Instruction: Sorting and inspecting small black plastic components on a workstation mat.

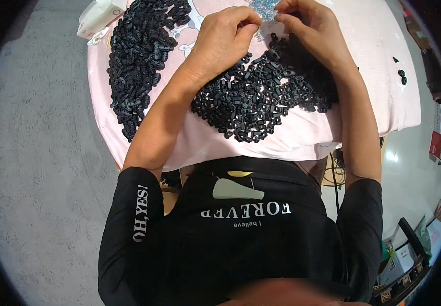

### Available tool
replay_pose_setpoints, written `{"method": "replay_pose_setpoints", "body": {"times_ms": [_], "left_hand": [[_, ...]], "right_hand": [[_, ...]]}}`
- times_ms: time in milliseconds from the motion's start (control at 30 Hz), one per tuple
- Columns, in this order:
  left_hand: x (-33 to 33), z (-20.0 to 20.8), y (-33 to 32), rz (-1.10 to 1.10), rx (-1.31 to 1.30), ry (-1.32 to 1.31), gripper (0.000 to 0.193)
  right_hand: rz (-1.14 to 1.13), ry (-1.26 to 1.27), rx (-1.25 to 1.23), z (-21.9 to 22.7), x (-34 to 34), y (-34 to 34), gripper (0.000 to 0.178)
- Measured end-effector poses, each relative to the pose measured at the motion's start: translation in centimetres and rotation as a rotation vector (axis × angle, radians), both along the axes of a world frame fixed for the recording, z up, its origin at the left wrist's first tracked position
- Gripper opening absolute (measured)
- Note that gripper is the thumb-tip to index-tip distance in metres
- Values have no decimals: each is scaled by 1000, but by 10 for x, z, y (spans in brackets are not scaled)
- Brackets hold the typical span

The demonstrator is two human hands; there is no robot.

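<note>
My left hand (228, 33) and my right hand (307, 25) meet at the far edge of a table covered with a pale pink cloth (384, 92). Both have fingers pinched together over a small heap of shiny silvery bits (262, 7); what each pinches is too small to make out. Under my wrists lies a big heap of small black plastic pieces (261, 97). A second, longer heap of the same black pieces (139, 56) runs along the left side of the cloth.
A white packet (98, 16) lies at the table's far left corner. Two or three stray black pieces (401, 75) sit at the right of the cloth. Grey floor spreads to the left; boxes and clutter (407, 260) stand at the lower right.
</note>
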State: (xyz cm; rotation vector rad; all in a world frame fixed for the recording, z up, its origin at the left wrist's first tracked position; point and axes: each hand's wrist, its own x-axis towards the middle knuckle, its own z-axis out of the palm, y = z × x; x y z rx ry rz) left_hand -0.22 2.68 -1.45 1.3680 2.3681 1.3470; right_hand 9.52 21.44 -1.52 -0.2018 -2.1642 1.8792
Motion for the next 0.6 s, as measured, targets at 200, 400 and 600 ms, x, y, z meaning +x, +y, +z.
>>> {"method": "replay_pose_setpoints", "body": {"times_ms": [200, 400, 600], "left_hand": [[-3, -8, 0, -55, 3, 196, 11], [-6, -19, -2, -32, -97, 353, 12], [-3, -12, -2, -42, -30, 303, 13]], "right_hand": [[-111, 28, 84, -4, 1, 27, 8], [-111, 34, 61, -7, 1, 27, 9], [-92, 16, 67, -9, -1, 28, 8]]}}
